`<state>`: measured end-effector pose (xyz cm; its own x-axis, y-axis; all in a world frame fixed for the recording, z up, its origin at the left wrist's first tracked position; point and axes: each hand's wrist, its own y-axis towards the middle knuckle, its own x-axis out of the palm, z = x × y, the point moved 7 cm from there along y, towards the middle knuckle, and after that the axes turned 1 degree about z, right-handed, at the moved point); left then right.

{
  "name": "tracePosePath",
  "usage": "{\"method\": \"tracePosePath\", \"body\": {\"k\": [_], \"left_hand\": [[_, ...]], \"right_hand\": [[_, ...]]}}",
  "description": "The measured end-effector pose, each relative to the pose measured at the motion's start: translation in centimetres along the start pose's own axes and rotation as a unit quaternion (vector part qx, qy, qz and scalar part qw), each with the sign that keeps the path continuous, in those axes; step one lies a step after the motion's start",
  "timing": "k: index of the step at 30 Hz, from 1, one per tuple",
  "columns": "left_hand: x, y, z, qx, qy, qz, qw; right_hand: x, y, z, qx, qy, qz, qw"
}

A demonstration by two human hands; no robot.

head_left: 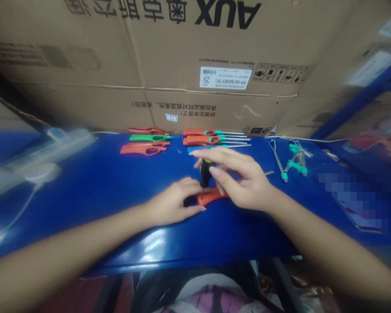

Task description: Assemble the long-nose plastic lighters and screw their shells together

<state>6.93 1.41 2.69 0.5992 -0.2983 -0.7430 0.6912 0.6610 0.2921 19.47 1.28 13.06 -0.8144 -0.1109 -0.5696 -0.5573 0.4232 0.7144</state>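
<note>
An orange lighter handle (pixel 211 197) lies on the blue table in front of me. My left hand (pixel 177 202) is closed about its left end, thumb on the near side and fingers on the far side. In my right hand (pixel 244 178) a short black-and-yellow screwdriver (pixel 206 174) stands upright, pinched by thumb and fingers. Its tip meets the handle near the left end; the screw under it is too small to make out. My right hand covers the handle's right part.
Behind my hands lie red and green lighter handles (pixel 150 138) and several long-nosed lighters (pixel 202 140). Metal tubes with teal parts (pixel 295 163) are to the right. A power strip (pixel 68 143) sits at left, a phone-like slab (pixel 358 213) at right. A large cardboard box (pixel 169 52) walls off the back.
</note>
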Motion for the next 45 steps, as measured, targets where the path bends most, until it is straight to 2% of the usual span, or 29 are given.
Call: {"method": "tracePosePath", "body": {"k": [4, 6, 10, 12, 16, 19, 23, 25, 28, 30, 34, 37, 41, 43, 45], "left_hand": [[-0.1, -0.1, -0.1, -0.005, 0.009, 0.015, 1.0], [-0.1, -0.1, -0.1, -0.008, 0.012, 0.016, 1.0], [-0.1, 0.0, 0.0, -0.005, 0.005, 0.011, 1.0], [-0.1, 0.0, 0.0, -0.005, 0.002, 0.014, 1.0], [0.1, -0.1, -0.3, -0.019, 0.01, 0.015, 1.0], [0.1, -0.1, -0.4, -0.023, 0.014, 0.016, 1.0], [0.1, -0.1, -0.3, -0.014, 0.008, 0.019, 1.0], [0.1, -0.1, -0.4, -0.019, 0.009, 0.018, 1.0], [0.2, -0.1, -0.4, -0.027, 0.017, 0.016, 0.999], [0.1, -0.1, -0.3, -0.023, 0.018, 0.018, 0.999], [0.0, 0.1, 0.0, -0.012, 0.002, 0.016, 1.0], [0.0, 0.1, 0.1, -0.01, 0.002, 0.014, 1.0], [0.0, 0.0, 0.1, -0.014, 0.013, 0.023, 1.0], [0.0, 0.0, 0.0, -0.018, 0.015, 0.024, 0.999], [0.0, 0.0, -0.1, -0.018, 0.01, 0.021, 1.0]], "right_hand": [[-0.8, -0.2, -0.1, -0.019, -0.087, 0.056, 0.994], [-0.9, -0.2, -0.4, -0.038, -0.12, 0.062, 0.99], [-0.2, 0.1, -0.4, -0.02, -0.02, 0.004, 1.0], [-0.1, 0.2, -0.4, -0.009, 0.02, -0.006, 1.0], [-0.7, -0.2, -0.6, -0.037, -0.062, 0.041, 0.997], [-0.3, -0.3, -0.6, -0.045, -0.092, 0.001, 0.995], [0.4, -0.1, -0.5, -0.023, 0.008, -0.05, 0.998], [0.3, 0.0, -0.5, -0.027, 0.02, -0.027, 0.999], [-0.2, -0.2, -0.4, -0.031, -0.046, 0.019, 0.998], [-0.2, -0.2, -0.3, -0.024, -0.077, 0.016, 0.997], [0.1, -0.1, 0.1, 0.004, 0.003, -0.028, 1.0], [0.2, 0.0, 0.2, 0.01, 0.04, -0.02, 0.999], [-0.5, -0.3, 0.1, -0.009, -0.05, 0.062, 0.997], [-0.6, -0.3, -0.2, -0.023, -0.079, 0.071, 0.994], [-0.4, -0.3, -0.5, -0.029, -0.076, 0.053, 0.995]]}}
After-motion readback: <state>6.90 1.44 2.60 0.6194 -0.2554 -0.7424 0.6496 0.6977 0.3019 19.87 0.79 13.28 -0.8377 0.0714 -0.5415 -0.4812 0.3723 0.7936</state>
